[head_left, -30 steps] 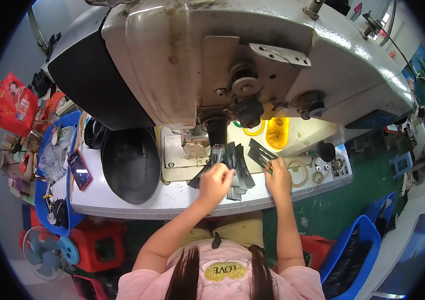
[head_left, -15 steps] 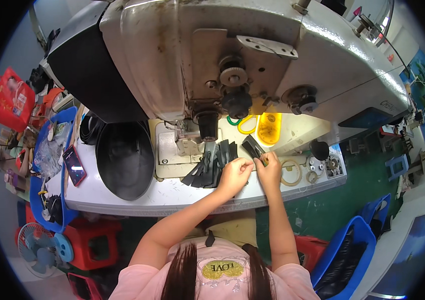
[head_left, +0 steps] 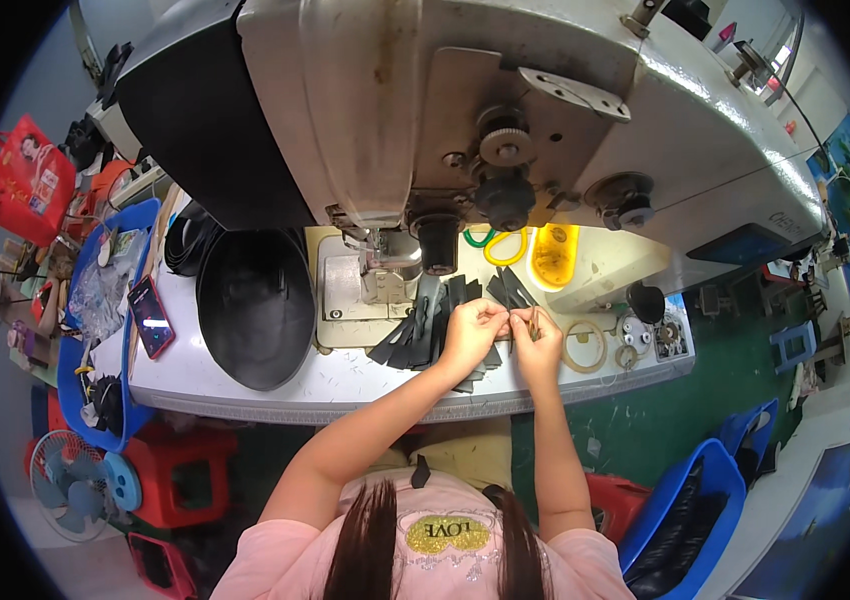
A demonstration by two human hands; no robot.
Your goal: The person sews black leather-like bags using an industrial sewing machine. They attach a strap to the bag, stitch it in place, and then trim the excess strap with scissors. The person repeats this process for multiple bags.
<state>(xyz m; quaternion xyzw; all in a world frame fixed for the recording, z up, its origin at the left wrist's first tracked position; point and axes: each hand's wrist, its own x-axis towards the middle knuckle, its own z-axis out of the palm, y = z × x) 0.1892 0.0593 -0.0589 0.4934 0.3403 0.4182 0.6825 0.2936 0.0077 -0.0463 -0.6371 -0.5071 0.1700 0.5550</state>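
Observation:
My left hand (head_left: 473,332) and my right hand (head_left: 538,342) meet at the table's front, both closed in a pinch with fingertips almost touching. What the left fingertips hold is too small to name. A thin dark and brassy object shows partly between the fingers of my right hand; its kind is hidden. Beside and under my left hand lies a fanned pile of black strips (head_left: 407,342). More black strips (head_left: 511,286) lie just beyond my fingers. The sewing machine (head_left: 365,120) arches over the work, its presser foot (head_left: 385,285) left of my hands.
A black oval piece (head_left: 255,315) and a phone (head_left: 151,318) lie left on the table. Yellow-handled scissors (head_left: 505,250), a yellow tray (head_left: 553,255), a tape ring (head_left: 583,346) and bobbins (head_left: 635,332) sit to the right. Blue bins (head_left: 70,400) flank the table.
My view has shifted slightly, so the machine appears further right. Both hands stay pinched together, with my left fingertips now nearer the right ones.

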